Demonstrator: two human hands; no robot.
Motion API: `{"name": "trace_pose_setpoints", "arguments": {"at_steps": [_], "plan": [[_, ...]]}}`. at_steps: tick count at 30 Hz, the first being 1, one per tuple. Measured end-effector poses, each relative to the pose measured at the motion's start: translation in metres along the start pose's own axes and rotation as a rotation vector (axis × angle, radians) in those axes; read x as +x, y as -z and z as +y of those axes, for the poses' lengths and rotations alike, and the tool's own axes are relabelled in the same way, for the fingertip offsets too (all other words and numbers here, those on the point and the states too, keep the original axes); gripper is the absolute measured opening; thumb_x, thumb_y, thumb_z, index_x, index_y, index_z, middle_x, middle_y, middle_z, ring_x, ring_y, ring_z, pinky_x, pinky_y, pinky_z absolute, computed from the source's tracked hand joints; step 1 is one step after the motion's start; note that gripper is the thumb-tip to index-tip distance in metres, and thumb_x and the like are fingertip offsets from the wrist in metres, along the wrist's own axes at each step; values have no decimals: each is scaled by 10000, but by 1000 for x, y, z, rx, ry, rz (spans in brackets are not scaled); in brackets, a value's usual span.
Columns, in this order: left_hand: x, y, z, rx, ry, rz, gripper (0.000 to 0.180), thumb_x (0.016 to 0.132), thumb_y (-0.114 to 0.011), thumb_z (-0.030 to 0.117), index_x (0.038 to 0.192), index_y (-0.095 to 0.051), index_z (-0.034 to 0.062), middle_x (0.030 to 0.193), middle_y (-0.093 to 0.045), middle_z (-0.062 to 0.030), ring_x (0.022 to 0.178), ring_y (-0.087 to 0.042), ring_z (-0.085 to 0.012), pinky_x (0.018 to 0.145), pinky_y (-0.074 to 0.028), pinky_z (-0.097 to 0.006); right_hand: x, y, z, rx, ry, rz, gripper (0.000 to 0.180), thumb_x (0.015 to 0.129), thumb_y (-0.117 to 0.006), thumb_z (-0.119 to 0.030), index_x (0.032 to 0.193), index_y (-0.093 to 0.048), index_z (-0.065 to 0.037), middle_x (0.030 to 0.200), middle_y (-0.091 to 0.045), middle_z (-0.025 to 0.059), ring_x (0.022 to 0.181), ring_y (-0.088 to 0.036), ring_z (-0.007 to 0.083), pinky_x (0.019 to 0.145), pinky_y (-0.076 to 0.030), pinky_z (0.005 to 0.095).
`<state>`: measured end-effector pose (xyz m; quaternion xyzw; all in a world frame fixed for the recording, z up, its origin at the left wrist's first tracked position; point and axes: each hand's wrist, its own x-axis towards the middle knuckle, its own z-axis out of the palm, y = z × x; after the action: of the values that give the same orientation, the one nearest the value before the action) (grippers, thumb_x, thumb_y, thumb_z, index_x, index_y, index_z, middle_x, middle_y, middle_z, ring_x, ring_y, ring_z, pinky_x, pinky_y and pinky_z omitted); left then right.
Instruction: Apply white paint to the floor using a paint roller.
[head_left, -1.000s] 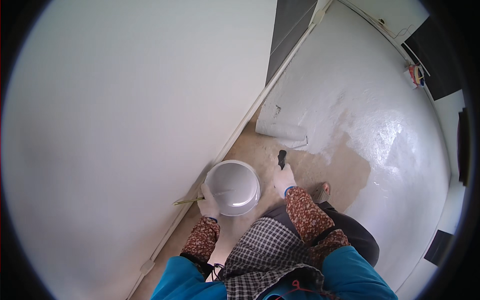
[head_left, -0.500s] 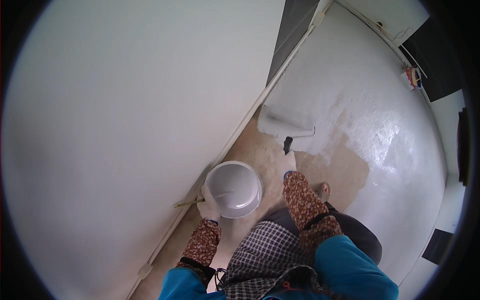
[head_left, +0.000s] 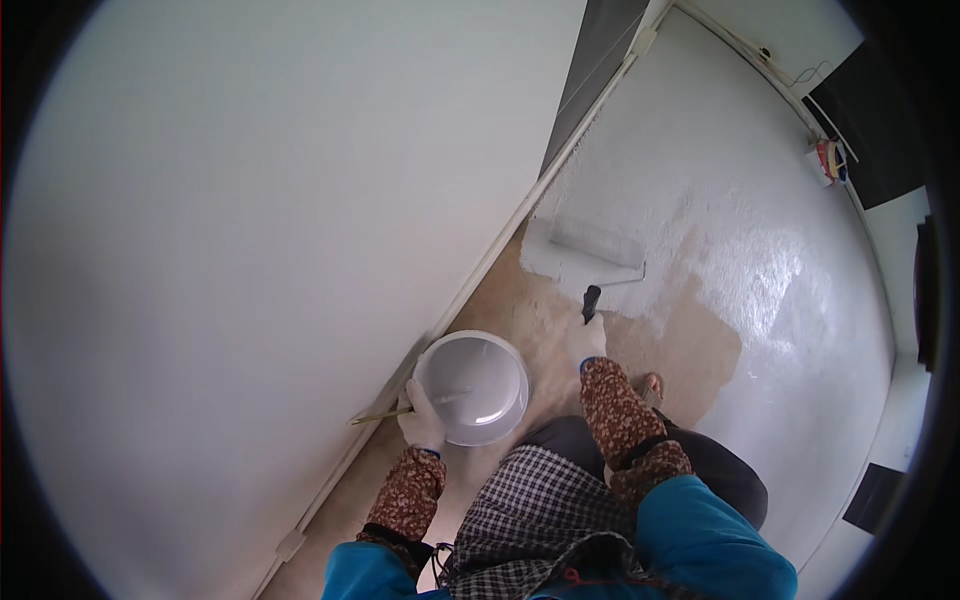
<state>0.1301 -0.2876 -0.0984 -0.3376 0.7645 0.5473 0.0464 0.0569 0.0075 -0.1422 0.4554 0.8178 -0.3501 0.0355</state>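
My right hand (head_left: 588,340), in a white glove, grips the dark handle of a paint roller (head_left: 598,243). The roller lies on the floor just beyond the hand, at the edge of the fresh white paint (head_left: 740,200). My left hand (head_left: 422,420), also gloved, holds a white bucket (head_left: 472,386) by its rim together with a thin brush (head_left: 380,416) that sticks out to the left. White paint shows inside the bucket. Both forearms wear patterned brown sleeve covers.
A white wall (head_left: 250,220) runs along the left with a baseboard (head_left: 470,290) at its foot. Bare beige floor (head_left: 690,360) remains around my foot. A dark door panel (head_left: 590,70) stands at the top. Small objects and a cable (head_left: 825,160) lie at the far right wall.
The roller has moved farther from me across the floor, spreading white paint over more of the beige patch. My right arm has stretched out with it. The bucket stayed in my left hand.
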Motion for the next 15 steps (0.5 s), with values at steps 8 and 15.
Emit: {"name": "trace_pose_setpoints", "arguments": {"at_steps": [8,15], "plan": [[-2,1,4,-30,28,-34,630,1021,-400,485,1238,-559,-85,1198,-617,-275,1098,-601,-383,928,-465,-415,57,-7,-31,70,-7,10,372,897,-520,-272,1077,-577,48,937,-658,318,948,-640,483,833,-507,520],[-5,0,8,-62,-66,-17,631,1016,-406,497,1200,-570,-84,1169,-628,-258,1052,-620,-357,902,-477,-414,14,0,9,55,7,-25,386,915,-505,-286,1077,-573,58,978,-652,321,992,-632,470,832,-504,510]]}}
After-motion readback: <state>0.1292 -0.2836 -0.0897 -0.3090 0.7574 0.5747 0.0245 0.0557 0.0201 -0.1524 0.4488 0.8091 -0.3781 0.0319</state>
